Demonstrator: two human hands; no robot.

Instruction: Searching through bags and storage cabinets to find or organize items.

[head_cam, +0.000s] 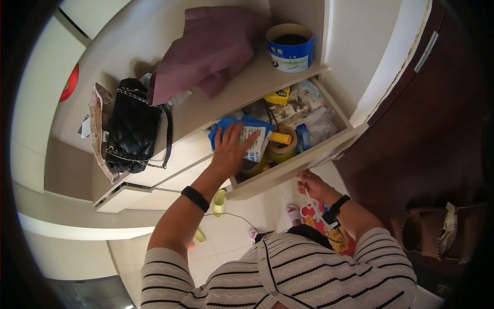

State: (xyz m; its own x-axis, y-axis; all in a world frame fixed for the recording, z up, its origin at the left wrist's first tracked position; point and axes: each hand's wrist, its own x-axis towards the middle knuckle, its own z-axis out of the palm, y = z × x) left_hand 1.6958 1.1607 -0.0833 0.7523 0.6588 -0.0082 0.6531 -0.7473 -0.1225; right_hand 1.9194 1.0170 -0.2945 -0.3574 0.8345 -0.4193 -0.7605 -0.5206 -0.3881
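Observation:
My left hand (230, 152) is spread across a blue and white plastic packet (254, 135) at the left end of an open drawer, with thumb and fingers on it. The packet bears writing and covers part of what lies beneath. Just right of it are a roll of tape (295, 145) and a small yellow cylinder (281, 138). My right hand (312, 185) is outside the drawer, close below its front panel (301, 166). Its curled fingers pinch a thin white strip (310, 199) that hangs down towards my body; what it belongs to is unclear.
Farther back in the drawer lie a yellow box (278, 95) and clear plastic bags (318, 125). On the shelf stand a blue tub (290, 54), a mauve fabric bag (210, 54) and a black quilted handbag (133, 131). A dark door (420, 146) borders the right side. Green slippers (219, 202) lie on the floor.

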